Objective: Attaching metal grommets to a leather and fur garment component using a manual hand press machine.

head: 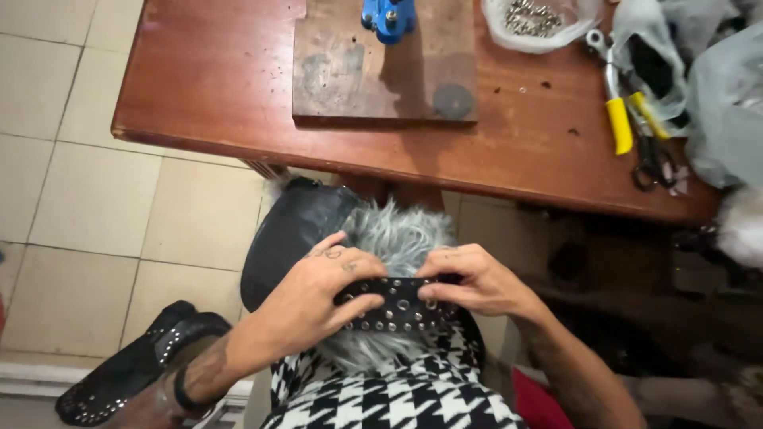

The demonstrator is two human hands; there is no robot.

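Both hands hold a black strap [395,306] set with rows of small metal studs and eyelets, just above my lap. My left hand [314,298] grips its left end with thumb and fingers. My right hand [477,280] pinches the right end. Under the strap lies a piece with grey faux fur [397,234], a black leather part [290,230] and black-and-white houndstooth fabric [381,397].
A reddish wooden table [207,87] stands ahead with a worn wooden block [350,71], a blue press tool [389,17], a bag of metal eyelets [534,20], yellow-handled pliers [618,119], scissors [653,163] and plastic bags [723,103]. A studded black shoe [127,373] rests on the tiled floor.
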